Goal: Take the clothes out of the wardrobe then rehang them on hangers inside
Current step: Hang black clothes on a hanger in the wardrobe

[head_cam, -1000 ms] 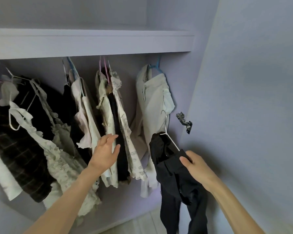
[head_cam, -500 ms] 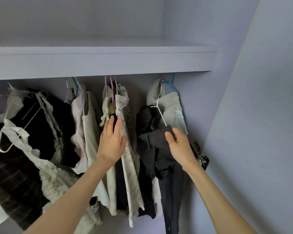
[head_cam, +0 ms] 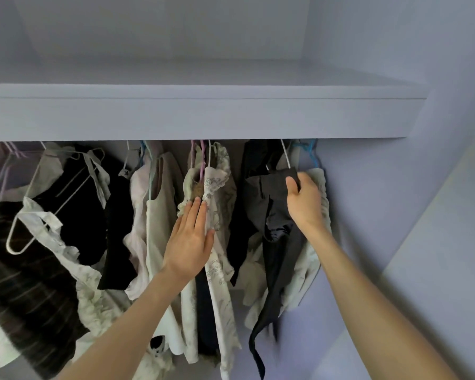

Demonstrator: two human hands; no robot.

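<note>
My right hand [head_cam: 305, 204] grips a black garment [head_cam: 274, 215] on a white wire hanger [head_cam: 285, 156], raised high under the shelf so the hanger's hook is hidden behind the shelf edge. It hangs between a floral cream garment [head_cam: 217, 187] and a pale grey garment [head_cam: 317, 242] on a blue hanger [head_cam: 311, 154]. My left hand [head_cam: 191, 239] lies flat with straight fingers against the floral cream garment. Several more clothes hang to the left, among them a black top with white ruffles [head_cam: 74, 204] and a dark plaid piece [head_cam: 19, 292].
A pale lavender shelf [head_cam: 203, 116] runs across above the clothes and hides the rail. The wardrobe's side wall [head_cam: 381, 215] stands close on the right, with the open door [head_cam: 450, 270] beyond it. An empty white hanger [head_cam: 17, 237] dangles at the left.
My right hand has lifted the black garment and its hanger from waist height up under the shelf. My left hand rose and now presses on the floral garment.
</note>
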